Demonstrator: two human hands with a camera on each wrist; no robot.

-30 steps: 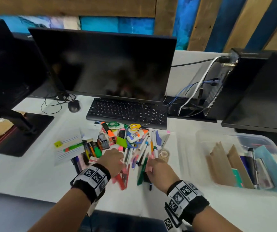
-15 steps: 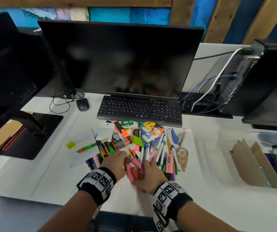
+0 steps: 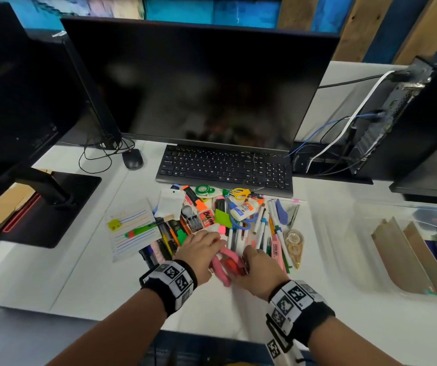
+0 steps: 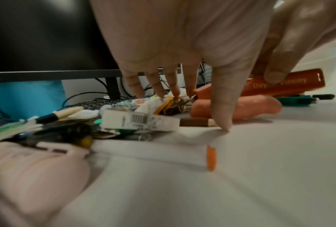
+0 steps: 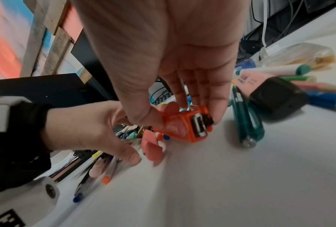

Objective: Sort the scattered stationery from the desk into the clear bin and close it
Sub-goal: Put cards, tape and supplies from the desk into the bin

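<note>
Scattered stationery (image 3: 233,223) (pens, markers, glue, scissors, tape) lies piled in front of the keyboard. At the pile's near edge my right hand (image 3: 246,257) pinches a small orange stapler (image 5: 184,127) between thumb and fingers, just above the desk. My left hand (image 3: 212,241) is right beside it, with its fingers spread on the pile and its thumb tip on the desk (image 4: 221,124). A pink eraser (image 3: 221,272) lies between the hands, below the stapler (image 4: 291,84). The clear bin (image 3: 365,265) stands open at the right with cardboard dividers and some pens inside.
A black keyboard (image 3: 225,167) and a large monitor (image 3: 199,83) stand behind the pile. A lined card (image 3: 130,233) lies at its left. A second monitor's base (image 3: 53,207) and a mouse (image 3: 133,159) are further left, and cables (image 3: 344,136) and black equipment at the back right.
Both hands have come together at the pile's near edge. The right hand has taken hold of the orange stapler beside the pink eraser. The head view shifted left, so the bin sits further right.
</note>
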